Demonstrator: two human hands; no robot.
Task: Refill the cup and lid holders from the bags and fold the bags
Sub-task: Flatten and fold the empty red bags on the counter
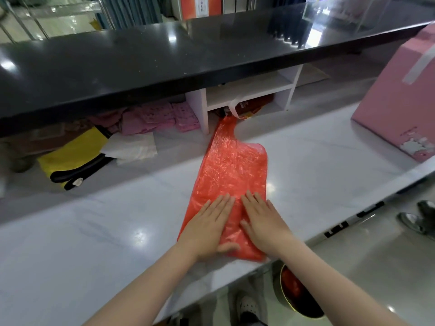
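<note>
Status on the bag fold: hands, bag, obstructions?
Left hand and right hand flat, pressing the red bag. Bag lies spread on the counter, not yet folded. Nothing in the way.

both hands, left hand (207, 228) and right hand (262, 221), lie flat, fingers straight.

One red plastic bag (231, 182) is lying on the bench (94, 231), two hands are pressing it, and one pink box (397, 109) is standing nearby.

A pink box (397, 100) stands on the white counter (94, 220), right side.
</note>
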